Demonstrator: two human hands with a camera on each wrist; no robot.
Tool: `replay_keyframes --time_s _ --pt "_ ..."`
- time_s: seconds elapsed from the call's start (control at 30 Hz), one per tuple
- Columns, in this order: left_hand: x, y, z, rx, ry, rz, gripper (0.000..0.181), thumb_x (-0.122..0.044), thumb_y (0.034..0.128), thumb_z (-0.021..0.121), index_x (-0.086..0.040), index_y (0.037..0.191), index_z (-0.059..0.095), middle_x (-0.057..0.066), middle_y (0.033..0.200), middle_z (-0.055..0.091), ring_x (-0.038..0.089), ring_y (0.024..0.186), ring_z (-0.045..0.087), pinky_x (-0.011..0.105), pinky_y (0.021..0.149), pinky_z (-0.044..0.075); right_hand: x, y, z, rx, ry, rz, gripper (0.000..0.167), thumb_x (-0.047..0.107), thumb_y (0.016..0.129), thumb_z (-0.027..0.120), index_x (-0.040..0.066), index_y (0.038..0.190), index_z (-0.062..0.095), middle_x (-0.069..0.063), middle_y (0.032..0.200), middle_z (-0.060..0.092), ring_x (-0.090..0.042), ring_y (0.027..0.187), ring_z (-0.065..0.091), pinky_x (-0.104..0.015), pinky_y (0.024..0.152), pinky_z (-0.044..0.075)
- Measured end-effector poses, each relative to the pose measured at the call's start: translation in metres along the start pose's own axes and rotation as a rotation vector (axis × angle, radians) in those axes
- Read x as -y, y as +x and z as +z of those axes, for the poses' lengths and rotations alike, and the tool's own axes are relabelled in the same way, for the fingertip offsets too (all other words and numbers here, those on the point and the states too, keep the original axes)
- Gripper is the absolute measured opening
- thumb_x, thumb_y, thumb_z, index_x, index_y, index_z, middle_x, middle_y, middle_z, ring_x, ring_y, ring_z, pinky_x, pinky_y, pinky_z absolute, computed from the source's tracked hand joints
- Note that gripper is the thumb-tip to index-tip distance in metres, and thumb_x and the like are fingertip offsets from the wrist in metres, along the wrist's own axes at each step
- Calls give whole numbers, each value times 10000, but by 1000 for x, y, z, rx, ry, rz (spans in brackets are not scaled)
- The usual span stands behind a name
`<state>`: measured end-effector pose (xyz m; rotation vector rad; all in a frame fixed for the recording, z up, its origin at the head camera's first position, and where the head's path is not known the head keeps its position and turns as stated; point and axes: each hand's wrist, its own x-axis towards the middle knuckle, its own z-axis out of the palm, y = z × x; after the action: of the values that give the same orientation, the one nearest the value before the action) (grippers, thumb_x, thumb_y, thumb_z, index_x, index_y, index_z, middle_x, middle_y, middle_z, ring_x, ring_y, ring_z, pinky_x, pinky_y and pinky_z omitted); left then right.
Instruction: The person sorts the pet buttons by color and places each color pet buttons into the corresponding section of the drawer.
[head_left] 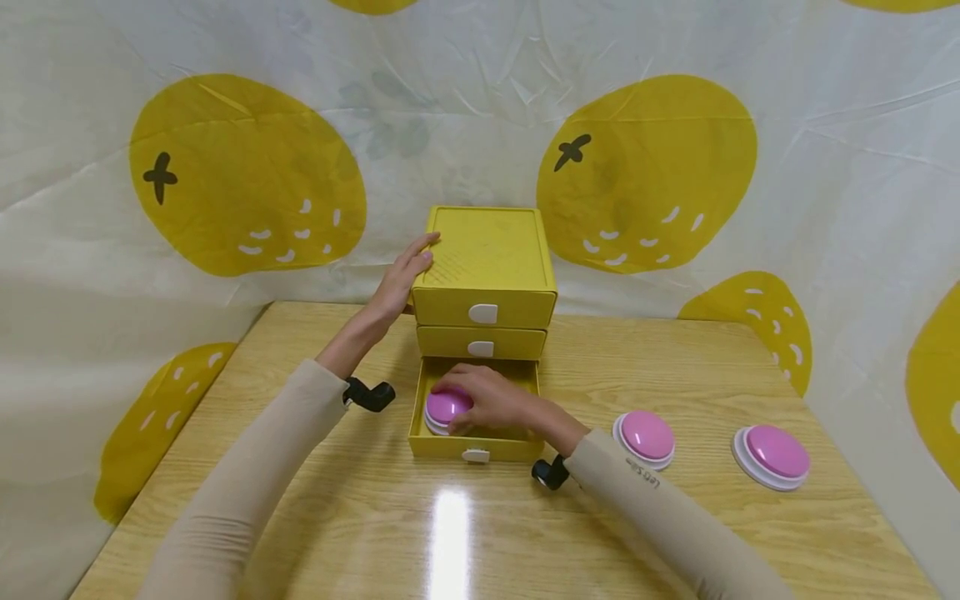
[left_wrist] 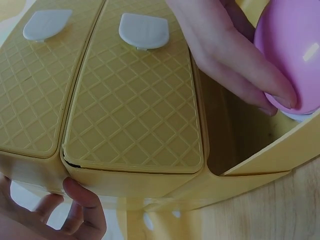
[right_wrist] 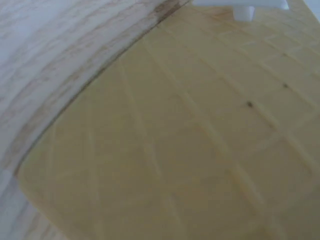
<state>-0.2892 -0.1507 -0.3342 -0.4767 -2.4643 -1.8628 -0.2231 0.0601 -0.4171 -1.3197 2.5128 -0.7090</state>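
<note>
A yellow chest of drawers (head_left: 487,250) stands on the table with its bottom drawer (head_left: 510,448) pulled out. Inside that drawer, toward its left side, is a pink dome push button (head_left: 447,406) on a white base. My right hand (head_left: 491,398) grips this button from above, fingers and thumb around its edge. At the chest's left side, my left hand (head_left: 397,283) rests against the side near the top edge, its fingers loosely bent in the left wrist view. The right wrist view is filled by a ridged yellow drawer front (right_wrist: 175,135); the right hand is hidden there.
Two more pink push buttons stand on the table to the right, a nearer one (head_left: 648,437) and a farther one (head_left: 772,454). The upper two drawers are closed, with white tabs (head_left: 483,313). A patterned cloth (head_left: 450,125) hangs behind the wooden table (head_left: 360,517).
</note>
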Motion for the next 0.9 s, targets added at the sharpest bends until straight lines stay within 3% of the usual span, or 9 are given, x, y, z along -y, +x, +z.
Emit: replay_keyframes --time_s 0.2,0.5,0.73,0.9 --pt "0 1 0 0 6 -8 546 -425 1116 345 -281 1640 297 -7 1709 272 283 1539 299 576 1209 294 -1 1 -5 44 -1 -1 559 209 845 862 96 1355 663 -107 1355 640 -249 1197 610 -389 1010 515" --pt "-2 0 -2 5 -20 -23 554 -445 1111 353 -298 1641 287 51 1700 277 300 1459 391 567 1106 407 0 4 -10 80 -1 -14 495 146 890 805 78 1360 666 -124 1363 642 -264 1232 602 -421 1052 500" --pt "-1 0 -1 12 -5 -25 556 -440 1115 346 -288 1645 276 6 1720 240 290 1520 320 591 1156 356 1 5 -12 107 -7 -12 470 110 906 775 70 1362 665 -139 1380 634 -282 1256 595 -435 1071 490" --pt "-1 0 0 7 -10 -27 551 -438 1114 356 -285 1640 291 8 1713 254 290 1490 360 594 1127 388 3 5 -14 118 -30 -10 471 113 903 776 63 1358 668 -137 1371 645 -284 1253 598 -434 1074 483"
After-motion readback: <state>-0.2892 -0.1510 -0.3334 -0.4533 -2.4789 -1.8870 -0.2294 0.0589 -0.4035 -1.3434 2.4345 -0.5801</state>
